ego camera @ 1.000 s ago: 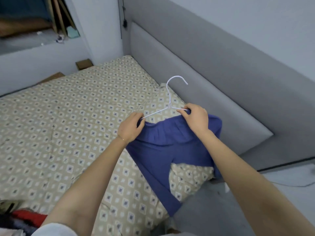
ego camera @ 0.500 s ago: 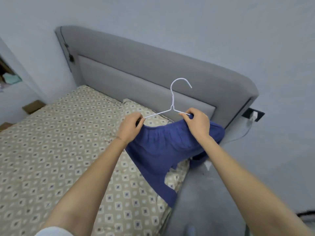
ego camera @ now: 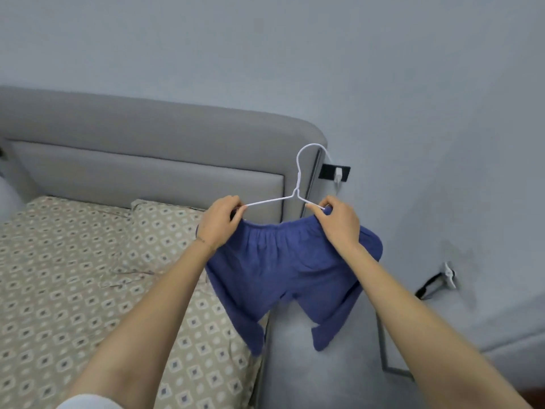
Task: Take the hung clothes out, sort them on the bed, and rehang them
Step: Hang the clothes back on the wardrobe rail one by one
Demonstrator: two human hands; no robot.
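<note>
Blue shorts [ego camera: 283,261] hang from the white wire hanger [ego camera: 298,178] over the edge of the bed [ego camera: 73,276], left hand [ego camera: 219,222] and right hand [ego camera: 339,224] each pinching 1 shoulder. Hook stands up midway between them.

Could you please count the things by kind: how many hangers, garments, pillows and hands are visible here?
1 white wire hanger
1 blue two-legged cloth garment
1 beige patterned pillow
2 hands: left hand, right hand
Total: 5
</note>
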